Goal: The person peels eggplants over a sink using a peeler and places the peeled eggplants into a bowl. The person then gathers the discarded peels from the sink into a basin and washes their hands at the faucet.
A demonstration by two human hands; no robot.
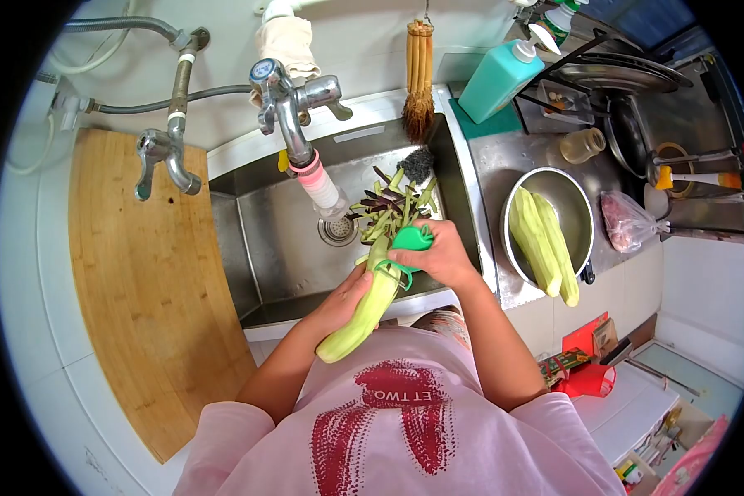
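Note:
My left hand (pixel 345 302) is wrapped round a long, pale green peeled eggplant (pixel 362 321), which slants over the sink's front edge. A green peeler (pixel 412 240) is in my right hand (pixel 445 254), its head against the upper part of the eggplant. Beneath and beyond it, a heap of dark purple and pale green peelings (pixel 382 205) lies in the steel sink (pixel 285 240). To my right, two more peeled eggplants (pixel 539 240) rest in a metal pot (pixel 589 217), their lower ends over its rim.
A faucet (pixel 291 124) with a pink-banded nozzle hangs over the sink. A wooden board (pixel 145 273) lies left. A brush (pixel 419 78) hangs behind, above a dark scouring pad (pixel 419 165). On the right counter are a teal bottle (pixel 498 83), a glass jar (pixel 583 145) and a plastic bag (pixel 627 220).

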